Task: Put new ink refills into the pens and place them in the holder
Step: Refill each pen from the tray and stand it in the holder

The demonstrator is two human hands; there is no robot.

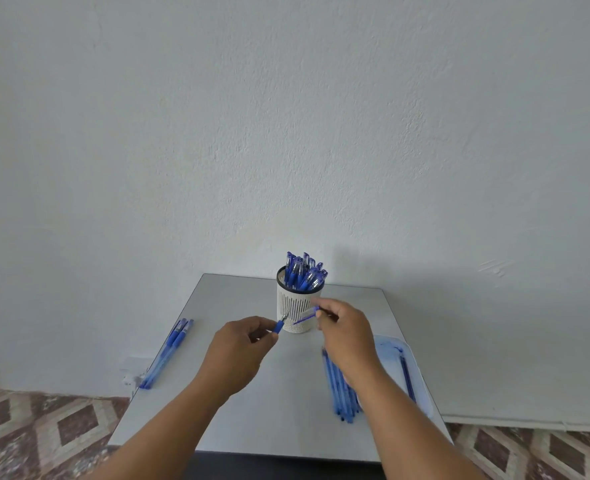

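A white mesh holder (298, 306) stands at the back of the grey table (252, 410), filled with several blue capped pens (304, 271). In front of it my left hand (241, 351) pinches a blue pen grip section (280, 325) whose metal tip points up and right. My right hand (347, 334) holds the clear pen barrel with a blue refill (306, 316), its end pointing toward the grip section. The two parts are apart, a short gap between them.
Two blue pens (167, 351) lie along the table's left edge. Several blue refills (342, 393) lie under my right forearm. A clear plastic tray (407, 368) with one dark refill sits at the right edge. Patterned floor tiles lie below.
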